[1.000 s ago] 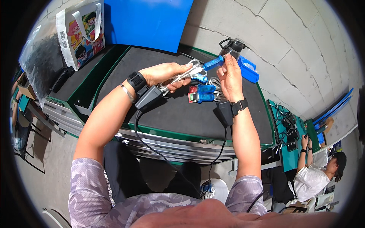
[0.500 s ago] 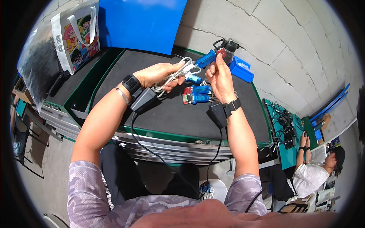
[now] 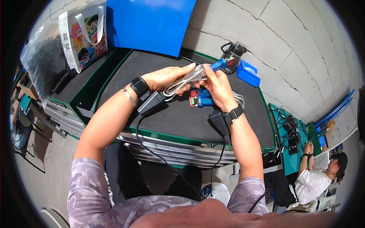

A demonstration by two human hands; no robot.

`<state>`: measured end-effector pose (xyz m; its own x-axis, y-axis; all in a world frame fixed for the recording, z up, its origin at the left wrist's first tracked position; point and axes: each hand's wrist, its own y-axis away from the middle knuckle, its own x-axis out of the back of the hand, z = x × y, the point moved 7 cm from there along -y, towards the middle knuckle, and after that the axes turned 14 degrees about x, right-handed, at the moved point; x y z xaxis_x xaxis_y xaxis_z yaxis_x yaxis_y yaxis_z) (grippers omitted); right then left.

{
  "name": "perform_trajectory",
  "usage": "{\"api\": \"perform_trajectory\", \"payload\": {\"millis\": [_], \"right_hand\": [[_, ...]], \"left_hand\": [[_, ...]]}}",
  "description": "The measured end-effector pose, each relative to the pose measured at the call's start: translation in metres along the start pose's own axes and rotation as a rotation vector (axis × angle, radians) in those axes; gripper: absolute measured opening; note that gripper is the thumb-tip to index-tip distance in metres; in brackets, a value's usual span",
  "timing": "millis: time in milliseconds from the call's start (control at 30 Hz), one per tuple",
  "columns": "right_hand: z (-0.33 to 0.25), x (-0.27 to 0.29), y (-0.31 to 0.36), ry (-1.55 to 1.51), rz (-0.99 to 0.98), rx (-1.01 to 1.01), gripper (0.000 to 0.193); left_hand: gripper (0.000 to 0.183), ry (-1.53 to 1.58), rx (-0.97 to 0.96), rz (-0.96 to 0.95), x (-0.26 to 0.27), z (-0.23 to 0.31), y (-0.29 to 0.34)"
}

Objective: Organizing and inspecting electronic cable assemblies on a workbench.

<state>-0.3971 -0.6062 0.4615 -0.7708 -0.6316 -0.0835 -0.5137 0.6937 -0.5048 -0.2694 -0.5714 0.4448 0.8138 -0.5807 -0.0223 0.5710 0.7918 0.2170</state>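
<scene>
Closest in, the person's left hand (image 3: 167, 78) was wrapped around a coiled bundle of silvery cable (image 3: 182, 81), and the right hand (image 3: 215, 85) pinched down on the cable's blue connector end (image 3: 217, 65), both held up over the black workbench mat (image 3: 175, 117). Looked like the coiling was mostly done, but nothing tied it off yet. A red-and-blue adapter (image 3: 201, 101) lay beneath, with a blue bin (image 3: 248, 73) further back.

I count one coiled grey cable (image 3: 182, 81); one small blue plastic bin (image 3: 248, 73); one printed white tote bag (image 3: 83, 35); two black wrist units (image 3: 151, 103).
</scene>
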Motion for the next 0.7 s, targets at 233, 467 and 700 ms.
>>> {"api": "perform_trajectory", "payload": {"millis": [233,467,700], "right_hand": [[0.0,0.028,-0.003,0.03,0.254,0.052,0.031],[-0.003,0.023,0.0,-0.387,0.224,-0.038,0.033],[-0.039,0.059,-0.006,0.818,0.295,0.313,0.031]], "left_hand": [[0.031,-0.254,-0.121,0.089,0.005,0.01,0.004],[0.025,-0.2,-0.25,0.131,0.002,0.024,0.008],[0.038,-0.316,-0.323,0.722,0.066,0.034,0.033]]}}
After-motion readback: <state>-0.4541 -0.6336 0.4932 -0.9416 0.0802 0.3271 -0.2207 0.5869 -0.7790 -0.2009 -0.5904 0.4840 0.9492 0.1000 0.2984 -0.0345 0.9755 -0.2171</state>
